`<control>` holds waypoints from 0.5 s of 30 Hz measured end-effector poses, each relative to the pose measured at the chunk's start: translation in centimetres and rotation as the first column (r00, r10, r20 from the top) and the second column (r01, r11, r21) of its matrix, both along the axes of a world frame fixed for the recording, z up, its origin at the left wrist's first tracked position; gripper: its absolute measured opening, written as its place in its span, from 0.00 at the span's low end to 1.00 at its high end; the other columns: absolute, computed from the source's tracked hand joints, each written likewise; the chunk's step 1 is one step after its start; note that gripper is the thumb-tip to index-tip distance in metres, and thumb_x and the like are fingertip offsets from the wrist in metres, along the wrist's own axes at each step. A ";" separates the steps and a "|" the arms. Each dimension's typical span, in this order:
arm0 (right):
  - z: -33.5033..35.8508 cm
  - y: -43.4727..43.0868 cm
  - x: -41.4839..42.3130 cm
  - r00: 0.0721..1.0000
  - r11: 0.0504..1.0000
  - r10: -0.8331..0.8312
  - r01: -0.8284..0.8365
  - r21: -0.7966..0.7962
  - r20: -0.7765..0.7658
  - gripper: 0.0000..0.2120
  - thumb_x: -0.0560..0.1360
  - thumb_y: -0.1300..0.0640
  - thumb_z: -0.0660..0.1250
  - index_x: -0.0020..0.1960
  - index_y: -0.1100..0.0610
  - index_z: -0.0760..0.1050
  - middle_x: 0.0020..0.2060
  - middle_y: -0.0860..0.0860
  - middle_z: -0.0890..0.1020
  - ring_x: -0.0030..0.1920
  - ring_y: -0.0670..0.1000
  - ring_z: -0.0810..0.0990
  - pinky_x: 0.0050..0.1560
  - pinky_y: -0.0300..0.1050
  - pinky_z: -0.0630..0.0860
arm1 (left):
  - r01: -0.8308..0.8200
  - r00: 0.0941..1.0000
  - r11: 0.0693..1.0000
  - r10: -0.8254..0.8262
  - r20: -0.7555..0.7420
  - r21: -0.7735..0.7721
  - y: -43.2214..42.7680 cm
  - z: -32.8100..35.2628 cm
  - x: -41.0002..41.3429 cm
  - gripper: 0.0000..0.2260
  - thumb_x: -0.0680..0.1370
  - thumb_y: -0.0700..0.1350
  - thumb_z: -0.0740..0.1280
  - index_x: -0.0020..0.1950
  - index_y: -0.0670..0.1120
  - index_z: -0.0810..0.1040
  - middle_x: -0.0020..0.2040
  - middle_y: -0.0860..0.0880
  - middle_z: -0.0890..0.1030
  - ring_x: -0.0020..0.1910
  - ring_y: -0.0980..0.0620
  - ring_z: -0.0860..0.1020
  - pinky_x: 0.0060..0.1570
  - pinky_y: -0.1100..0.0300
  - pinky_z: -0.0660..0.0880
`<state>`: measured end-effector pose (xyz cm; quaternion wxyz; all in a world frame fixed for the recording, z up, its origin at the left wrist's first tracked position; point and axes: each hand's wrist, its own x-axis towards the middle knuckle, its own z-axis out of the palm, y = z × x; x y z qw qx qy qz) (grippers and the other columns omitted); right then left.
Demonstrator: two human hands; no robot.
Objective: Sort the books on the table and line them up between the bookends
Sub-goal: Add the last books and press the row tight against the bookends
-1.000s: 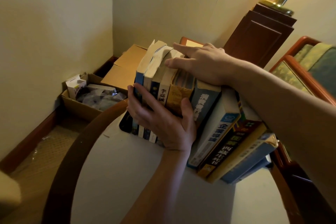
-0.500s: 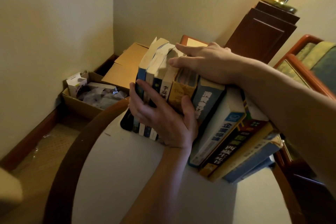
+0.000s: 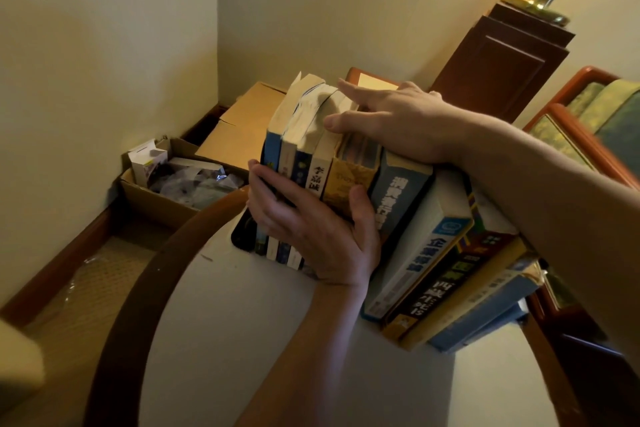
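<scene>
A row of books stands on the round white table (image 3: 263,329), spines toward me. The left group of several thin books (image 3: 301,135) is upright against a black bookend (image 3: 242,236). The taller books (image 3: 426,253) to the right lean to the right. My left hand (image 3: 311,229) is pressed flat over the lower spines of the left group, thumb on a yellow book (image 3: 349,173). Resting flat on the book tops is my right hand (image 3: 391,121), fingers pointing left. A dark edge past the last right-hand book may be a second bookend; I cannot tell.
Left of the table, on the floor, stands an open cardboard box (image 3: 156,194) full of papers, with a closed box (image 3: 242,128) behind it. A dark wooden lamp base (image 3: 498,66) stands at the back right. An upholstered chair (image 3: 588,135) is at the right.
The hands have stayed on the books. My left hand has slid slightly left along the spines, and the left group stands a little straighter.
</scene>
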<state>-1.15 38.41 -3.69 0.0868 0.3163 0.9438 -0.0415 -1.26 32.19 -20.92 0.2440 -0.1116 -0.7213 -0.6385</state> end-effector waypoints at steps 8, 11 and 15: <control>0.6 -0.6 -2.3 0.991 0.988 0.110 -0.117 -0.104 -0.072 0.38 0.77 0.28 0.54 0.80 0.38 0.42 0.80 0.46 0.57 0.79 0.54 0.56 0.77 0.64 0.50 | 0.032 0.999 0.999 -0.033 0.029 0.018 -0.4 0.3 -0.2 0.46 0.79 0.68 0.51 0.78 0.29 0.53 0.77 0.35 0.58 0.76 0.39 0.59 0.74 0.42 0.58; 0.6 -0.7 -3.1 0.988 0.958 0.093 -0.122 -0.258 -0.120 0.38 0.77 0.30 0.56 0.80 0.38 0.43 0.80 0.47 0.56 0.79 0.53 0.57 0.73 0.53 0.57 | 0.036 0.999 0.999 -0.037 0.015 0.009 -0.6 0.3 -0.2 0.46 0.79 0.68 0.51 0.78 0.29 0.53 0.77 0.35 0.58 0.76 0.39 0.59 0.73 0.40 0.59; 0.2 -1.0 -3.4 0.991 0.974 0.108 -0.121 -0.191 -0.077 0.38 0.76 0.28 0.56 0.81 0.38 0.45 0.81 0.44 0.52 0.79 0.53 0.56 0.74 0.55 0.59 | 0.026 1.000 1.000 -0.026 0.018 -0.003 -0.6 0.2 -0.1 0.46 0.79 0.68 0.50 0.77 0.28 0.54 0.77 0.34 0.59 0.75 0.37 0.60 0.71 0.39 0.61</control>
